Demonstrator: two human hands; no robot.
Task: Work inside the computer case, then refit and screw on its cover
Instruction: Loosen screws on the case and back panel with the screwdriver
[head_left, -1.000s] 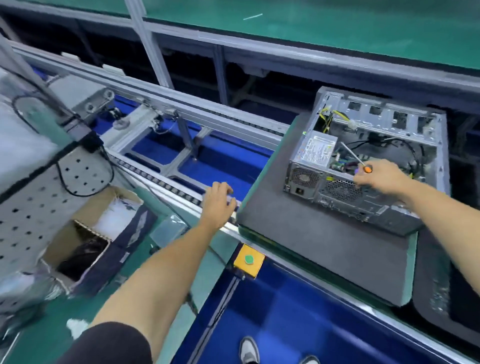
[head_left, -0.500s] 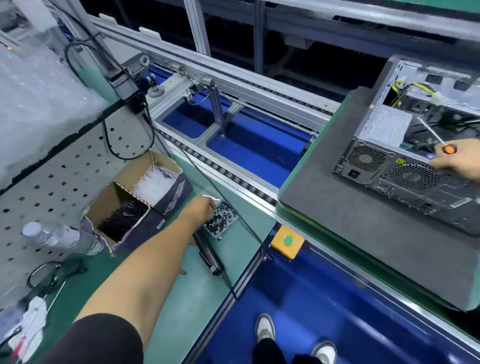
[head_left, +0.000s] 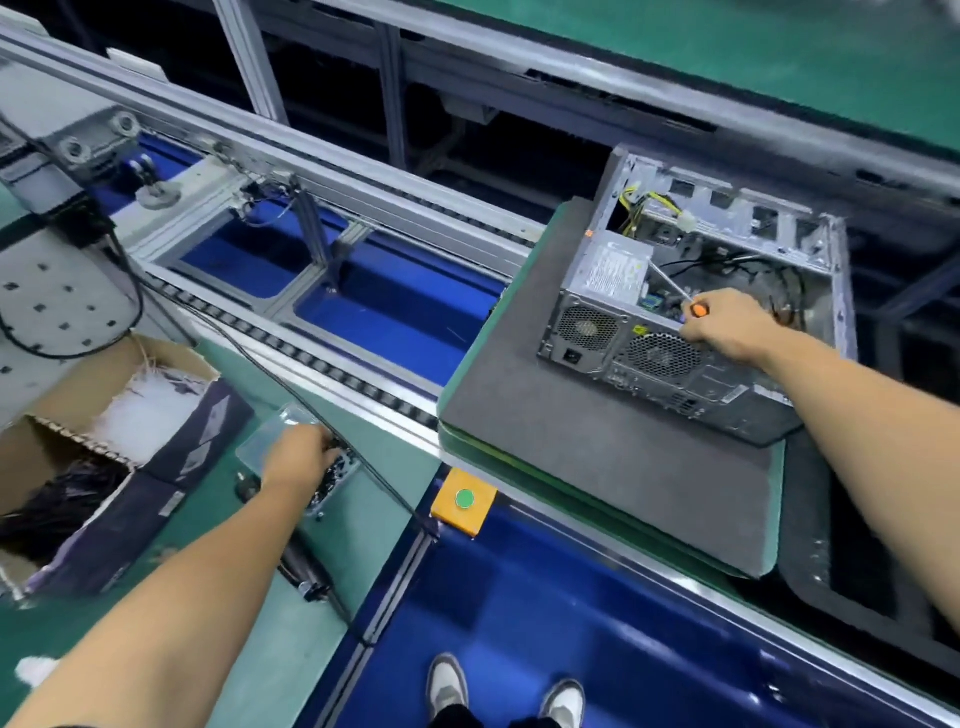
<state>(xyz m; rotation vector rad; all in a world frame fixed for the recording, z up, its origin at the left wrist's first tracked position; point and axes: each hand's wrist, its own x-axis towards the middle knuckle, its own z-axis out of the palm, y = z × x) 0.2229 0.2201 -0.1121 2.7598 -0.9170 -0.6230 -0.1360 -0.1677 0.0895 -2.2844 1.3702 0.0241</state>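
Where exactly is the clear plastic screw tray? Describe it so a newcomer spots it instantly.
On the green workbench left of the conveyor, beside the open brown cardboard box, lies the shallow clear plastic tray of small dark screws. The left hand reaches into it; nothing else nearby is transparent.

L hand (head_left: 298, 457) fingertips hidden in blurred screw tray (head_left: 332, 480)

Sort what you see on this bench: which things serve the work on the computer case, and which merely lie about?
In use: computer case, open; screwdriver in the right hand; clear tray of screws under the left hand.

Lying about: cardboard box; orange box with green button; black cable.
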